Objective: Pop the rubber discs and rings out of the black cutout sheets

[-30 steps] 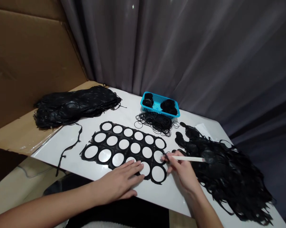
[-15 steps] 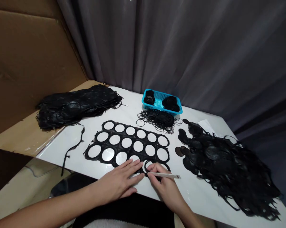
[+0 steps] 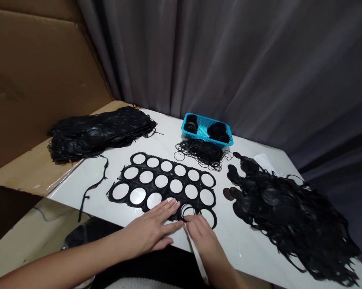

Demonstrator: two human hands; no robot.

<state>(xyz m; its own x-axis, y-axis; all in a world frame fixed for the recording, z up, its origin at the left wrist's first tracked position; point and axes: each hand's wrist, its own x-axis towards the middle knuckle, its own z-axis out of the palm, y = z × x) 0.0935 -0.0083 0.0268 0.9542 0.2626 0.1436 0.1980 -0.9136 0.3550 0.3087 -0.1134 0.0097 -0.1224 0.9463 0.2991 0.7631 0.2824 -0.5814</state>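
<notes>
A left hand (image 3: pixel 152 229), fingers spread, presses flat on a black rubber sheet (image 3: pixel 169 174) punched with round holes, on a glossy white tabletop (image 3: pixel 81 186). The right hand (image 3: pixel 202 241), fingers pressed together, pinches a slim pale stick (image 3: pixel 196 257) beside a thin black ring (image 3: pixel 187 211) at the sheet's lower edge, center frame. Shiny black rubber offcuts (image 3: pixel 289 218) heap at right.
</notes>
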